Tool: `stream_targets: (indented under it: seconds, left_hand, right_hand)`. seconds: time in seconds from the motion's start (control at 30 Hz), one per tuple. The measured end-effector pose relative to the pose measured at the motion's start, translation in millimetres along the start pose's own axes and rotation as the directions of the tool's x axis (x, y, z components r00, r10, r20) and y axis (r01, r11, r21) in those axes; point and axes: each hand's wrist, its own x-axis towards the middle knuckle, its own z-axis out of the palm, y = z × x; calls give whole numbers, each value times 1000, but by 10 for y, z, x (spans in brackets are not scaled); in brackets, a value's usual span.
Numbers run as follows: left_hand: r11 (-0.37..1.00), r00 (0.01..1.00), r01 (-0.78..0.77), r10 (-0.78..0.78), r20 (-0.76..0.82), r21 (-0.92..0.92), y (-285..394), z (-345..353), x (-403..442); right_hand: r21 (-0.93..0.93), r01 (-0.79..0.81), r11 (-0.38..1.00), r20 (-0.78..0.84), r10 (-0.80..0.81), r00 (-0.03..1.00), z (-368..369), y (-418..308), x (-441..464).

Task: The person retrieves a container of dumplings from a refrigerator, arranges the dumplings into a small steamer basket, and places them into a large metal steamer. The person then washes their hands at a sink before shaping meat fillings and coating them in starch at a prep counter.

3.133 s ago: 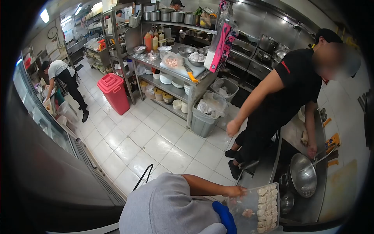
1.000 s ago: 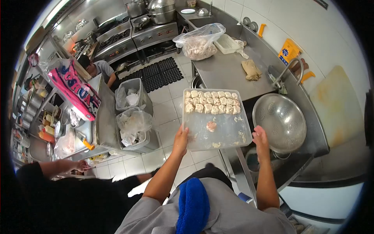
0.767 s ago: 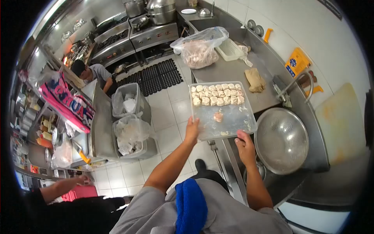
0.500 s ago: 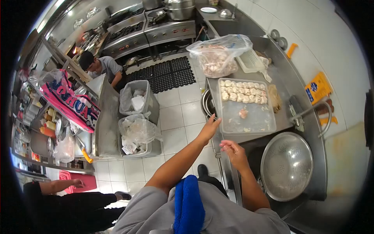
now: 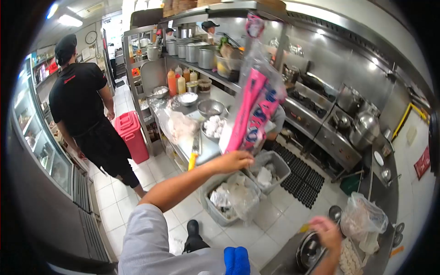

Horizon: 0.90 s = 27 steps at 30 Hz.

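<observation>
My left hand (image 5: 236,161) is stretched forward over the grey bins, its fingers loosely bent, overlapping the lower edge of a pink printed bag (image 5: 252,112); contact is unclear. Motion smears my right hand (image 5: 326,231) at the lower right, above a steel bowl (image 5: 310,250); its fingers cannot be made out. A small yellow thing (image 5: 305,228) shows beside it. Just right of that wrist, rows of pale dumplings (image 5: 350,259) lie in the tray, which is mostly hidden. A clear bag of pale food (image 5: 364,217) rests behind the tray.
Two grey bins (image 5: 229,201) with plastic bags stand below the prep bench (image 5: 215,94), which holds bowls, bottles and a yellow-handled tool (image 5: 194,156). A person in black (image 5: 82,105) is at the left beside a red bin (image 5: 131,135). Stoves (image 5: 316,110) line the back.
The tray went from both hands down onto the steel counter, and both hands let go. The view has swung left, and my left hand now reaches across the bins. The person in black walked away leftward.
</observation>
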Motion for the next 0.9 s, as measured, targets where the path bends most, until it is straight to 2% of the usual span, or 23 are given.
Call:
stream_targets:
  seconds: [0.03,0.07,0.1,0.17,0.27,0.33,0.4,0.43,0.5,0.53,0.6,0.67,0.77,0.87,0.9]
  left_hand:
    - [999,999,-37,37,-6,10,48,-431,69]
    - [998,998,-67,67,-4,12,99,-726,107]
    - [994,994,-110,110,-25,4,176,-996,50]
    - [979,978,-206,206,-20,-6,19,-1486,24]
    - [977,971,-211,212,108,-24,-102,-2104,-106]
    - [967,960,-256,256,111,-17,-462,-2478,-71]
    - [983,971,-181,175,164,18,-760,-2800,-226]
    - [983,971,-183,177,162,20,-894,-2940,-327]
    - [999,991,-48,48,125,2,-1133,-3175,-596]
    - [999,992,-44,43,122,9,-1257,-3265,-741]
    - [961,969,239,-228,96,-141,-1435,-3414,-973]
    - [960,967,246,-235,96,-132,-1561,-3563,-1099]
    - [970,972,222,-213,102,-97,-1696,-3865,-1234]
    - [973,971,220,-211,113,-70,-1697,-4299,-1255]
    - [978,973,210,-211,90,19,-1702,-4491,-1255]
  right_hand:
    - [-78,172,982,-35,-175,984,-21,-545,253]
    - [-26,181,983,-89,-182,979,-13,-1060,500]
    - [-223,377,899,-117,-409,905,-18,-1508,748]
    - [-325,498,804,-120,-558,821,193,-2653,1101]
    - [-465,650,601,-77,-759,646,524,-3789,1785]
    - [-502,633,589,-44,-749,661,799,-4457,2259]
    - [-669,612,422,28,-809,588,1043,-4957,2539]
    - [-670,613,419,29,-811,585,1152,-5164,2680]
    - [-750,595,288,140,-810,570,1348,-5485,2894]
    - [-746,599,290,138,-813,565,1447,-5580,3008]
    - [-714,655,246,215,-814,540,1657,-5682,3285]
    - [-705,664,248,249,-790,560,1906,-5658,3566]
    - [-771,612,176,403,-609,683,2286,-5743,3846]
    - [-748,641,172,449,-579,680,2607,-5905,4219]
    - [-726,668,163,457,-611,646,2689,-6031,4376]
